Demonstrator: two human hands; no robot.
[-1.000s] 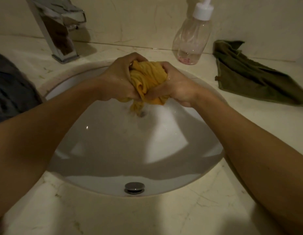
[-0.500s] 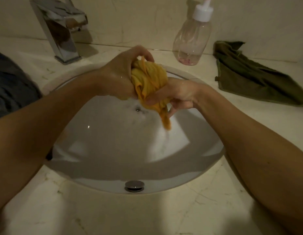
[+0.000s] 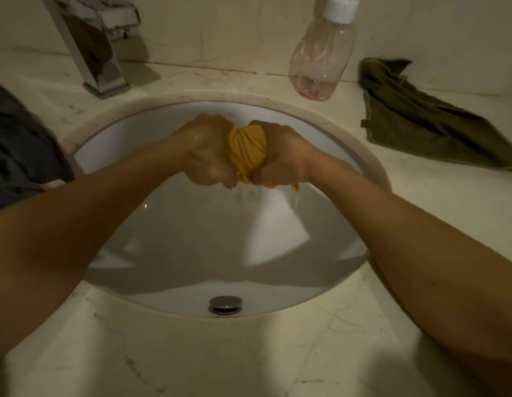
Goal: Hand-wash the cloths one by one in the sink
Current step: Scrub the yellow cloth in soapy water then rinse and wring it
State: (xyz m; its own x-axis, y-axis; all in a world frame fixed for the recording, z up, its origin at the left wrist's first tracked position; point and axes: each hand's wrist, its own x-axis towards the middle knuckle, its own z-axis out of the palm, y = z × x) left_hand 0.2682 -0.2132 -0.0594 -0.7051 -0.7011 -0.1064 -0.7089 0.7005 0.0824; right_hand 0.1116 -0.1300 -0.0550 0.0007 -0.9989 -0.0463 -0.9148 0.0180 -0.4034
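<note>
A bunched yellow cloth [image 3: 247,151] is squeezed between both hands over the white oval sink [image 3: 191,253]. My left hand [image 3: 201,151] grips its left side with curled fingers. My right hand [image 3: 280,153] grips its right side, and a small yellow end hangs out below that hand. Water drips from the cloth into the basin. A dark green cloth [image 3: 426,121] lies crumpled on the counter at the right. A dark grey cloth [image 3: 17,147] lies at the left edge of view.
A chrome faucet [image 3: 94,44] stands at the back left of the marble counter [image 3: 249,359]. A clear bottle [image 3: 323,55] with a white cap stands behind the sink, right of centre. An overflow fitting [image 3: 225,304] sits in the basin's near wall.
Both hands have closed tight around the yellow cloth and dropped lower into the basin. The hanging tail seen half a second ago is now bunched up, and water runs out.
</note>
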